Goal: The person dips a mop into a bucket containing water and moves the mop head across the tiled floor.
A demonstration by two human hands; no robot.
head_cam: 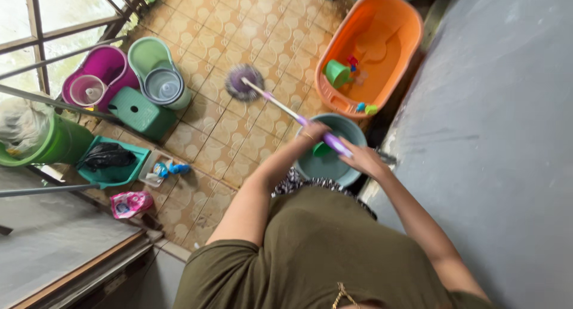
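From the head camera, both hands were clamped on a mop (286, 108): the left hand (314, 132) higher on the pole, the right hand (362, 158) closed round the purple grip. The mop head (243, 82) lay flat on the tiled floor (203, 28), well short of the spin bucket (156, 70). Mopping seemed under way; another stroke would call for a firm two-handed push. A pink printed packet (130, 203) lay on the floor beside a teal tray (116, 176).

The tiled floor (239, 28) carries an orange tub (394, 22), mop buckets (128, 73) and a green stool (140, 112).
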